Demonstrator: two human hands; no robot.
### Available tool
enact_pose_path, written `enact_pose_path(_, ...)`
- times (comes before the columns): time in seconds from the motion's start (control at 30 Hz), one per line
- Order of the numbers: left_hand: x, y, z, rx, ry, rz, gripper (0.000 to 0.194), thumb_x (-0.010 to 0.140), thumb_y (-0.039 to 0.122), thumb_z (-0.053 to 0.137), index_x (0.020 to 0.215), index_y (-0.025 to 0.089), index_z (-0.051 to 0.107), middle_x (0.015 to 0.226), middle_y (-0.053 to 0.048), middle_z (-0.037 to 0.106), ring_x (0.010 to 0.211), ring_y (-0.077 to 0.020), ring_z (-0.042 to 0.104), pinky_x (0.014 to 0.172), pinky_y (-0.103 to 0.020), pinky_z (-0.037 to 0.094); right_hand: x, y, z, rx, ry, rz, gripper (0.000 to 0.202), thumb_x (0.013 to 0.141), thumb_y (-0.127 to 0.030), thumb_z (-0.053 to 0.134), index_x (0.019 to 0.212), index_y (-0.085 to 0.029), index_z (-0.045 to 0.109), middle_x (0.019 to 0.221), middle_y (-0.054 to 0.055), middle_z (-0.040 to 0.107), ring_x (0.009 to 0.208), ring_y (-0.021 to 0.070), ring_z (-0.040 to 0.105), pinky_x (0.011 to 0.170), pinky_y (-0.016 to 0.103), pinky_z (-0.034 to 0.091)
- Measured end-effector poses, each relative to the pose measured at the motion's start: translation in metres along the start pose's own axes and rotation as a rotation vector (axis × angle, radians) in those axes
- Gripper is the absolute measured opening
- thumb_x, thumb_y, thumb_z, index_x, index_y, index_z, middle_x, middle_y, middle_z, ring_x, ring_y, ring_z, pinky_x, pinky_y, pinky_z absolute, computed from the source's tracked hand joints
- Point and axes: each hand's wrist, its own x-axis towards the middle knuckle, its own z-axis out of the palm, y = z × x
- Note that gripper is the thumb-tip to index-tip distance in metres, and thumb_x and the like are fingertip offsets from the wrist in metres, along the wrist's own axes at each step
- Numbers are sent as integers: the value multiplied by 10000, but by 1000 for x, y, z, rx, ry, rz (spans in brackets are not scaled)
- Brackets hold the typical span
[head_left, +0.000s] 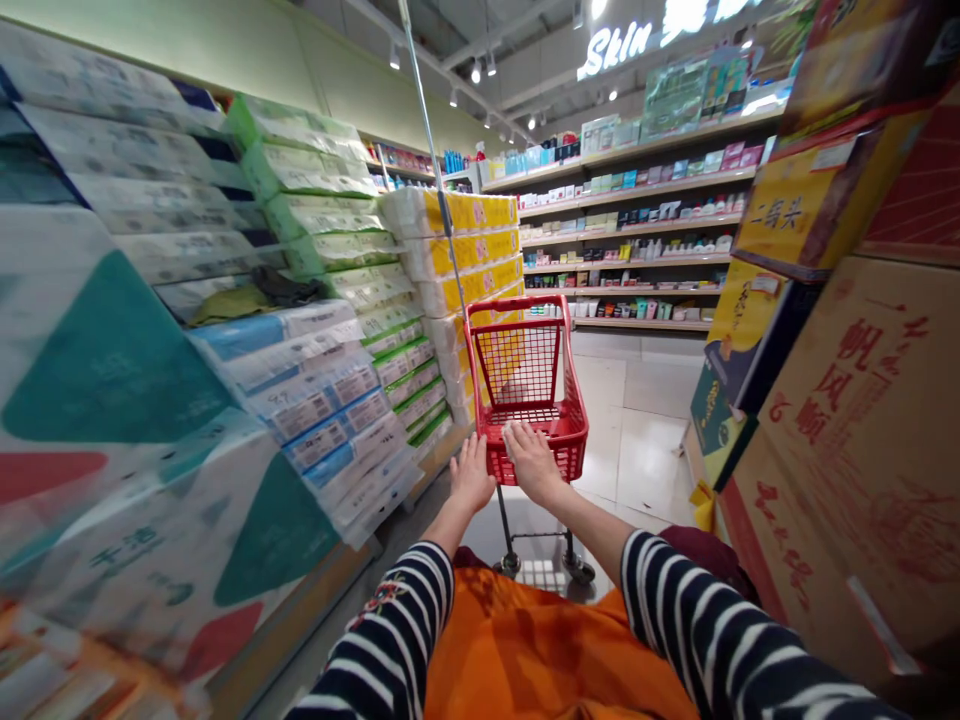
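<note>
A red plastic shopping cart (571, 428) stands in front of me on wheeled metal legs. My left hand (472, 475) is at the near left corner of its basket, the fingers stretched forward and spread. Across the near edge of the basket lies my right hand (534, 462), fingers extended, its palm hidden. A small whitish patch shows along that hand's left side; I cannot make out what it is. The grid panel (521, 365) at the cart's far end stands upright.
Stacks of wrapped paper packs (315, 400) line the left side, with yellow-and-white packs (472, 250) farther on. Cardboard boxes (862, 430) are piled at the right. Shelves of small cosmetics (630, 255) cross the back. Pale floor tiles (645, 430) run between. A thin pole (427, 110) slants overhead.
</note>
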Motion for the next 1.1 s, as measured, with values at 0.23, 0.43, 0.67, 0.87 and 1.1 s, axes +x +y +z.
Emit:
enact_pose_path(0.23, 1, -8, -4, 24, -7, -29, 806, 706, 114, 471, 1435, 165, 131, 1532, -82, 110, 1398, -226, 110, 1110, -495, 166, 4, -8, -5, 16, -40, -116, 507, 877, -115, 327, 1379, -166, 373, 1481, 89, 258, 1365, 258, 212, 1080, 493, 196)
enact_pose_path(0.43, 4, 3, -2, 31, 43, 49, 785, 719, 93, 451, 1436, 162, 139, 1534, -80, 99, 1401, -232, 85, 1114, -500, 150, -13, 22, -12, -52, 55, 89, 506, 875, -112, 324, 1378, -123, 369, 1473, 130, 259, 1363, 266, 215, 1079, 493, 192)
enact_pose_path(0.67, 2, 11, 0, 54, 19, 48, 708, 776, 133, 392, 1437, 183, 144, 1534, -55, 116, 1396, -226, 123, 1104, -508, 185, 2, -14, 0, -5, 20, -76, 476, 893, -146, 333, 1365, -155, 392, 1477, 105, 266, 1366, 243, 210, 1086, 465, 203)
enact_pose_path(0.87, -1, 11, -5, 141, 16, 67, 757, 731, 108, 437, 1434, 210, 173, 1534, -48, 120, 1396, -259, 107, 1099, -542, 163, -15, 30, -9, -74, 44, -26, 501, 868, -111, 350, 1366, -154, 394, 1472, 107, 275, 1358, 263, 227, 1080, 494, 189)
enact_pose_path(1.1, 0, 31, 3, 179, 51, 100, 721, 741, 150, 437, 1426, 172, 215, 1527, -80, 144, 1399, -266, 84, 1099, -549, 135, -28, 62, -19, -79, 92, 183, 497, 874, -111, 332, 1367, -124, 391, 1468, 122, 283, 1358, 278, 221, 1077, 482, 197)
